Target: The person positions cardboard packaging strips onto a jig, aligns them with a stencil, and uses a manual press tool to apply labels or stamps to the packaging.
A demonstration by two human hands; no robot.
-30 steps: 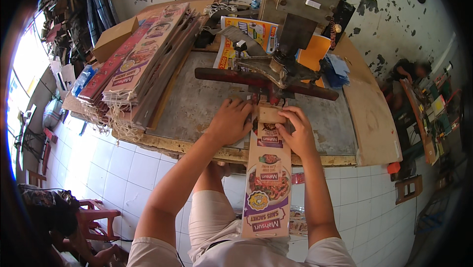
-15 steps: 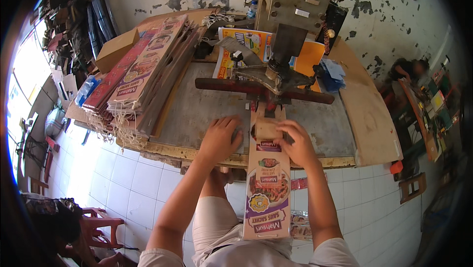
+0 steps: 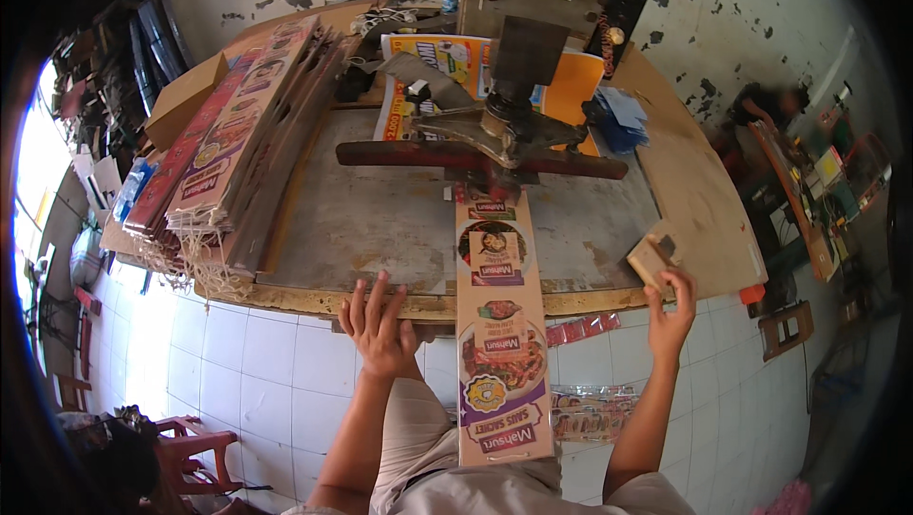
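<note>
A small tan block [image 3: 650, 254], wooden by its look and with a dark patch on top, is gripped in my right hand [image 3: 671, 311] near the table's front right. My left hand [image 3: 382, 332] has its fingers spread at the front edge of the table and holds nothing. Between my hands lies a long printed cardboard strip [image 3: 501, 310], peach and purple with pictures of food. Its far end reaches beneath the dark red bar of a press [image 3: 480, 158]; its near end overhangs the table above my lap. Neither hand touches the strip.
Stacked printed cardboard strips with strings [image 3: 238, 135] lie at the left beside a brown box [image 3: 186, 101]. Blue packets [image 3: 623, 120] sit behind the press to the right. A red stool [image 3: 198, 456] stands on the tiled floor [image 3: 314, 363]. Another person [image 3: 766, 106] is at the far right.
My right hand has carried the block off the strip, out to the right. My left hand has drawn back toward the table edge, its fingers spreading. The camera's view has shifted slightly.
</note>
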